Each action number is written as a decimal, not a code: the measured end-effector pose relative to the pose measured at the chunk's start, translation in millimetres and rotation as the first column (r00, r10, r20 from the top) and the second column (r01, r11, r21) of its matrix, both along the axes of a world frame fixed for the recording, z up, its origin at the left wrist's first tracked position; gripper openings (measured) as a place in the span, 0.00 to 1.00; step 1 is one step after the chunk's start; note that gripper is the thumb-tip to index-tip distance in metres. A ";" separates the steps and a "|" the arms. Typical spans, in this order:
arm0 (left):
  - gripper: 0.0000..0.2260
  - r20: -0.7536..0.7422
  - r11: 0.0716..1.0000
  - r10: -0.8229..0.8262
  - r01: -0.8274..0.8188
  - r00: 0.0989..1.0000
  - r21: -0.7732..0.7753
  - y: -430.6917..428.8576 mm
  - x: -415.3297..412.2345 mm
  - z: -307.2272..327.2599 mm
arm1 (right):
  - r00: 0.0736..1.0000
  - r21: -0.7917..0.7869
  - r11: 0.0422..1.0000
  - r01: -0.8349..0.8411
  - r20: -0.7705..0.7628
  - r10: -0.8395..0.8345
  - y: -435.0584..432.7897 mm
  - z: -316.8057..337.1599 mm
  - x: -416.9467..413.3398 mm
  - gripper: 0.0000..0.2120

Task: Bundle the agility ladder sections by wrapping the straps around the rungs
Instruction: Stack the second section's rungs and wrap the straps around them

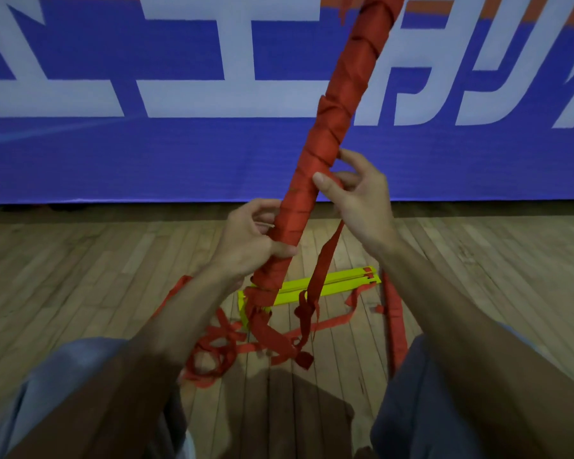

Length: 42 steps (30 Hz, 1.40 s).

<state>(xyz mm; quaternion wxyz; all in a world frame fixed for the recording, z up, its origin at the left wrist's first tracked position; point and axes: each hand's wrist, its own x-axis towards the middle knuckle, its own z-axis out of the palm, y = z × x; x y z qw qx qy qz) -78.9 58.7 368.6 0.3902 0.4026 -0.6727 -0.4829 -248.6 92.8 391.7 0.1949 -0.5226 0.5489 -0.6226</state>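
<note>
- My left hand [246, 240] has its grip closed around the lower part of the long bundle of ladder rungs wound in red fabric strap [328, 134], thumb across the front of the wrap.
- My right hand [355, 197] sits just above it, toward 1 o'clock; its grip pinches the bundle between thumb and fingers, closed on the wrap.
- The bundle runs tilted from about 7 o'clock near my left wrist up to 1 o'clock, out of the top of the view.
- A loose tail of red strap [322, 263] hangs down from under my right palm toward 6 o'clock.
- Below the hands, at 6 o'clock, flat yellow plastic rungs [332, 286] lie on the wooden plank floor [80, 276], with unwound red straps [219, 346] tangled around them.
- At 5 o'clock a second red-wrapped bundle [395, 323] lies on the floor beside my right knee.
- Beyond, from 9 to 3 o'clock, stands a blue banner with large white characters [179, 144].
</note>
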 end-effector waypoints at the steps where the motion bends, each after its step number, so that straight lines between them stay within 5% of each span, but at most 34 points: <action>1: 0.28 -0.035 0.999 -0.036 0.036 0.999 0.014 -0.6 3.3 3.0 | 0.999 -0.012 1.000 0.005 0.032 -0.004 -0.4 1.0 -2.1 0.23; 11: 0.25 -0.105 0.832 -0.525 0.536 0.844 0.143 -3.2 16.9 11.8 | 0.941 -0.040 0.981 -0.188 0.280 0.192 4.8 13.6 -17.6 0.13; 18: 0.30 -0.185 0.726 -0.609 0.636 0.771 0.261 -3.0 11.9 5.4 | 0.932 -0.010 0.987 -0.161 0.327 0.155 3.1 12.1 -8.8 0.10; 21: 0.26 -0.145 0.803 -0.515 0.535 0.845 0.264 3.2 3.6 8.6 | 0.939 -0.016 0.999 -0.044 0.340 0.047 -0.1 11.0 -7.6 0.11; 24: 0.35 0.182 0.973 -0.223 0.209 0.958 0.093 15.6 -12.4 2.2 | 0.953 0.011 0.992 0.126 0.275 -0.124 -5.8 5.4 -4.5 0.17; 26: 0.39 0.429 0.985 0.034 0.042 0.903 -0.166 25.4 -19.3 -5.6 | 0.939 0.039 0.968 0.248 0.236 -0.250 -9.9 -1.0 -2.6 0.22; 29: 0.39 0.587 0.902 0.228 0.058 0.777 -0.428 30.4 -25.1 -17.0 | 0.915 0.062 0.939 0.337 0.213 -0.342 -13.2 -5.6 -0.9 0.21; 34: 0.29 0.548 0.875 0.292 0.013 0.784 -0.484 23.1 -28.0 -19.6 | 0.921 0.048 0.923 0.383 0.056 -0.385 -10.6 -5.3 -0.1 0.20; 42: 0.30 0.220 0.991 -0.054 0.080 0.974 -0.111 9.0 -6.6 -4.6 | 0.743 -0.177 0.890 0.420 -0.496 -0.449 9.3 2.0 -3.8 0.27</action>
